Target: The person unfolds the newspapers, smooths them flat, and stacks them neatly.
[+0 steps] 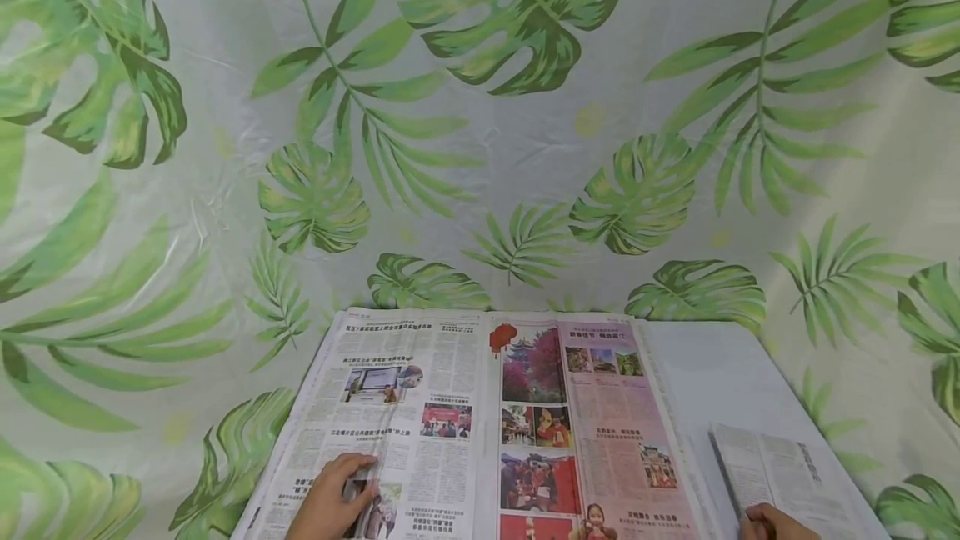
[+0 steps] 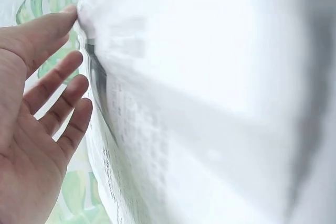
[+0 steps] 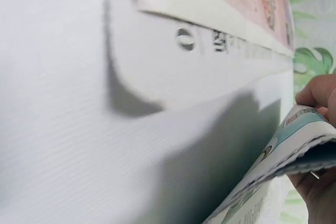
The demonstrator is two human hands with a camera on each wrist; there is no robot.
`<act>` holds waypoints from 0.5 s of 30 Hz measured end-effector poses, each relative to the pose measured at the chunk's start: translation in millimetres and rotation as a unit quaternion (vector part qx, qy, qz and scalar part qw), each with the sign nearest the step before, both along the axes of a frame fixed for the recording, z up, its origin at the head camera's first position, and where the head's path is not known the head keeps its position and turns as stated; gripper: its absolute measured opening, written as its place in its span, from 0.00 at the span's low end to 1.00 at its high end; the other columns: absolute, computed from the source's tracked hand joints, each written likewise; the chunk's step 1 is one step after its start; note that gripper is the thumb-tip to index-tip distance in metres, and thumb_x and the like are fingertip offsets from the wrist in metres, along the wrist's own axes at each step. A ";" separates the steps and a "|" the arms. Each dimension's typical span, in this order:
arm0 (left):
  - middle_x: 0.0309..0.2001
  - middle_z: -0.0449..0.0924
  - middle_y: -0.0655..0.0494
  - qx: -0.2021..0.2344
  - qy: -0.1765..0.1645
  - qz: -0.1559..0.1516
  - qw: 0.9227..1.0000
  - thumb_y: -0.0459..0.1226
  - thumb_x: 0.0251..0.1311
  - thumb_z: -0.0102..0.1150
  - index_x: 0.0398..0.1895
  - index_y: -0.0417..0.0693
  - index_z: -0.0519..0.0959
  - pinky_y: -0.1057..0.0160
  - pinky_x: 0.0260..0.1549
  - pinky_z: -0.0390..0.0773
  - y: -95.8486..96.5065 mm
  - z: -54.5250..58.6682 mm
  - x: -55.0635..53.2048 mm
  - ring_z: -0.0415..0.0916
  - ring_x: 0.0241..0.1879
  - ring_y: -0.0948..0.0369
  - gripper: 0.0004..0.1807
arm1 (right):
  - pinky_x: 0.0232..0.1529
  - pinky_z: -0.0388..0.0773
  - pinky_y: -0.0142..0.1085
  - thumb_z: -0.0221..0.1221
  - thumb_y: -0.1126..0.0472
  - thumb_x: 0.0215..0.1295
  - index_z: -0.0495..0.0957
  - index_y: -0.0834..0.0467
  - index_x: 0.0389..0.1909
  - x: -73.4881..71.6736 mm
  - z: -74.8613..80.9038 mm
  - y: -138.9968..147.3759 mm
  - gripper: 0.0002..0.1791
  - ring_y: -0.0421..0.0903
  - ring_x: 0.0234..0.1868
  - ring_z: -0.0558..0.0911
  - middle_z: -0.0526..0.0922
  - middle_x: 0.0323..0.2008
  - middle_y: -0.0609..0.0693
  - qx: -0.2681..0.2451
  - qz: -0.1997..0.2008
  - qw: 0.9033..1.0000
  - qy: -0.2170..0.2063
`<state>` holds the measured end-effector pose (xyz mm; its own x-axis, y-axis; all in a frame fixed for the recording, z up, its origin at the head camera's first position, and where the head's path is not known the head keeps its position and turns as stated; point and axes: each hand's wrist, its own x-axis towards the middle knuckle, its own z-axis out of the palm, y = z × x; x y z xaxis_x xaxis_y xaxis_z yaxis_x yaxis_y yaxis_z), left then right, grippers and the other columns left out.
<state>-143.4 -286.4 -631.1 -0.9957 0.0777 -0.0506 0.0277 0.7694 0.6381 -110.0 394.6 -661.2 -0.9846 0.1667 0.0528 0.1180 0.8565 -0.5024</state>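
A newspaper (image 1: pixel 450 373) lies spread wide, with printed text and photos on its left page and a pink-tinted right page. Over the lower part of the left page is my left hand (image 1: pixel 330 500), its fingers loosely bent and spread. In the left wrist view, that hand's thumb and fingertips come up to the paper's edge, and the other fingers are nearly straight. My right hand (image 1: pixel 772 523) grips the near edge of a smaller folded newspaper (image 1: pixel 787 465) at the lower right. The right wrist view shows its layered edges between thumb and fingers.
Beneath the papers is a white flat surface (image 1: pixel 697 365), which shows along the right of the spread. A pale cloth printed with green leaves (image 1: pixel 487 140) hangs behind and extends around both sides.
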 end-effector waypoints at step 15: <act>0.57 0.80 0.55 0.019 -0.019 -0.031 0.999 0.48 0.65 0.68 0.58 0.55 0.81 0.61 0.40 0.80 -1.4 7.6 -9.8 0.78 0.44 0.62 0.20 | 0.21 0.64 0.21 0.68 0.63 0.58 0.87 0.58 0.28 -25.2 31.7 -39.5 0.03 0.26 0.16 0.66 0.73 0.15 0.34 0.005 -0.065 0.976 0.210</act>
<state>-153.2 -287.8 -623.5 -0.9864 0.1417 -0.0835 0.0501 0.7424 0.6680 -135.3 355.2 -629.4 -0.8469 0.2856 0.4486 0.0114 0.8531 -0.5216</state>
